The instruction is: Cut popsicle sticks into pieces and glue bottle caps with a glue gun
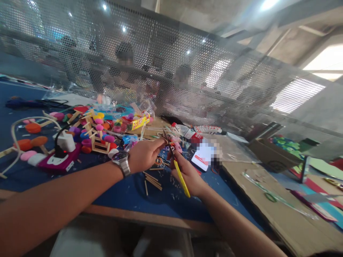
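My left hand (144, 155), with a metal watch on its wrist, is closed in a pinch above the blue table. Whatever its fingertips hold is too small to make out. Wrapped round a yellow-handled tool (181, 178) with narrow dark metal jaws is my right hand (187, 175); it looks like snips or pliers. The jaws point up and left, close beside my left fingertips. Several short wooden sticks (153, 181) lie on the table below my hands, among small pale scraps.
Left are wooden-stick pieces with coloured round caps (99, 135) and a purple power strip (59, 159) with a white plug. A lit phone (201, 157), a red-labelled bottle (193, 135) and cardboard (249, 203) lie right. A perforated metal screen (160, 53) stands behind; people are beyond it.
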